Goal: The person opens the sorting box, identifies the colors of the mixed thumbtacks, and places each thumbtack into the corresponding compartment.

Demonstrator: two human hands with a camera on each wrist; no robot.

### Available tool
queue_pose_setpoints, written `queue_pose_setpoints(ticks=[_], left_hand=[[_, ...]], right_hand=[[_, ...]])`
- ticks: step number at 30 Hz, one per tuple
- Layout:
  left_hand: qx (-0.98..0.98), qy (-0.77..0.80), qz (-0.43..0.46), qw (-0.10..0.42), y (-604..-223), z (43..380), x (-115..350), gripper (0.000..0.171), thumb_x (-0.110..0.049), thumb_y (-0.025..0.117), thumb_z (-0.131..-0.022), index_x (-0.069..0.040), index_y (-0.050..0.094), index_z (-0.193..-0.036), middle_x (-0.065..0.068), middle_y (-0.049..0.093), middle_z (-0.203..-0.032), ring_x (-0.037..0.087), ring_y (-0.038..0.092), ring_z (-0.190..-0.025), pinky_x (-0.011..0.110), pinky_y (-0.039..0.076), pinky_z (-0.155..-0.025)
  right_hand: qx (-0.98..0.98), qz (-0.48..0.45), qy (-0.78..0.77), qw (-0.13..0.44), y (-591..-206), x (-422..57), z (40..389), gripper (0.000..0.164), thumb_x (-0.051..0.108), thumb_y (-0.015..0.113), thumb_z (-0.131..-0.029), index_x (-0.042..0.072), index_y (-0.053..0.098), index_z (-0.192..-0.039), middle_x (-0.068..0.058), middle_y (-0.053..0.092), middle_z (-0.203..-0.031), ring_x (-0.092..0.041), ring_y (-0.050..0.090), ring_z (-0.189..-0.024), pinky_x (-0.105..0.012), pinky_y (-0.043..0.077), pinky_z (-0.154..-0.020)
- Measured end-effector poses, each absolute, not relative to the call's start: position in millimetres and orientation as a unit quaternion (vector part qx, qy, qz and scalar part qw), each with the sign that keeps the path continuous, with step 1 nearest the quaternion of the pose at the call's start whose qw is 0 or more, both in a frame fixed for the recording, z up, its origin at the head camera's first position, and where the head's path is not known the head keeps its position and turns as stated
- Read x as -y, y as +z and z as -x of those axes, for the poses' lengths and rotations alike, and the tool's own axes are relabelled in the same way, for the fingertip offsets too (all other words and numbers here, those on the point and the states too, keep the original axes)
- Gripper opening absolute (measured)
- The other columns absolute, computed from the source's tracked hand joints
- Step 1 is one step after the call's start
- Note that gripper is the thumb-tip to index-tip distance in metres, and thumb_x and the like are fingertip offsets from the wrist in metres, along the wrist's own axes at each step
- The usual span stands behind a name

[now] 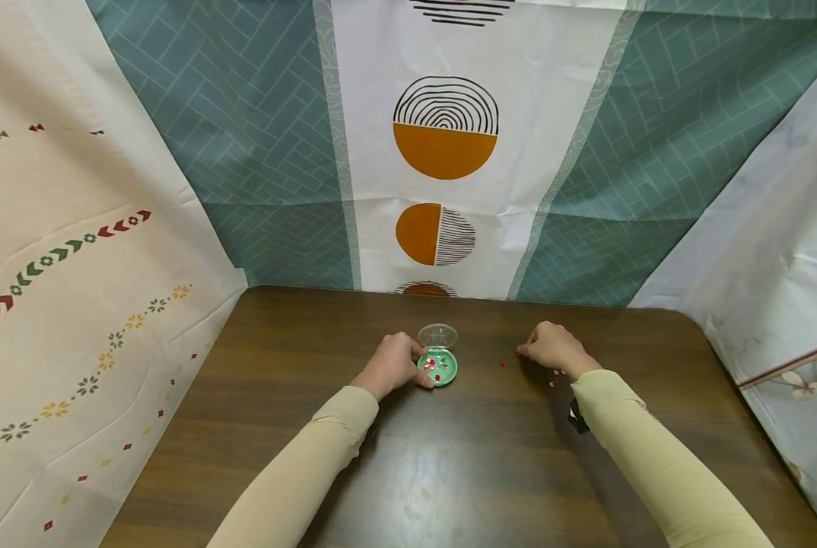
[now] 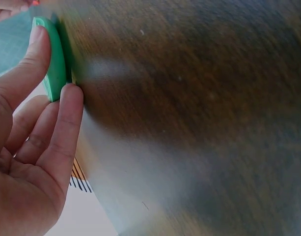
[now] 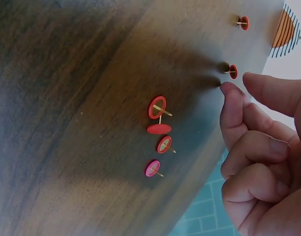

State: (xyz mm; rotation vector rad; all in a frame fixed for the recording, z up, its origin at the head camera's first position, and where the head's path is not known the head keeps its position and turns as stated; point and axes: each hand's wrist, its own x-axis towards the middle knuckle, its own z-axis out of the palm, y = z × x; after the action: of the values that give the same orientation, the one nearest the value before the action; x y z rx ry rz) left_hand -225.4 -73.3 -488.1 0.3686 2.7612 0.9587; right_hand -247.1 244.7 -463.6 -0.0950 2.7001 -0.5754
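the shallow round green plastic case (image 1: 450, 372) sits on the brown wood-grain table (image 1: 463, 472), its clear round lid (image 1: 437, 335) hinged open on the far side. a few small red and pink thumbtacks (image 1: 437, 377) lie inside it, along with paler bits too small to make out.

the left hand (image 1: 396, 364) grips the case from its left, thumb at the near edge, fingers bent against the farther side.

the right hand (image 1: 552, 346) is to the right of the case, low over the table. its thumb and forefinger are parted by a slim gap and its other fingers are curled. a round red thumbtack with a metal pin (image 3: 233, 72) is right by those two fingertips; whether they touch it, i cannot tell.

a lone red thumbtack (image 3: 245, 23) lies between the case and the right hand. farther right of the case, by the right wrist, is a close group of three red thumbtacks (image 3: 159, 129) and one pink thumbtack (image 3: 152, 168), pins showing.

both arms wear pale yellow sleeves (image 1: 306, 476). well beyond the case hangs a teal-and-white cloth (image 1: 271, 152) printed with orange and black circles.
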Motion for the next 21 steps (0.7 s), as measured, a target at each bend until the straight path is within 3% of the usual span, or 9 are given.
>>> queue_pose_setpoints(ticks=[21], left_hand=[[-0.932, 0.325, -0.122, 0.105, -487.3, 224.4, 73.3, 0.064, -0.037, 0.089, -0.051, -0.013, 0.070, -0.107, -0.004, 0.066, -0.102, 0.009, 0.055, -0.096, 0.024, 0.044, -0.080]], right_hand=[[-0.965, 0.046, -0.195, 0.170, -465.8, -241.3, 247.3, 0.015, 0.029, 0.062, -0.086, 0.018, 0.072, -0.083, 0.000, 0.059, -0.077, -0.018, 0.049, -0.051, -0.031, 0.040, -0.042]])
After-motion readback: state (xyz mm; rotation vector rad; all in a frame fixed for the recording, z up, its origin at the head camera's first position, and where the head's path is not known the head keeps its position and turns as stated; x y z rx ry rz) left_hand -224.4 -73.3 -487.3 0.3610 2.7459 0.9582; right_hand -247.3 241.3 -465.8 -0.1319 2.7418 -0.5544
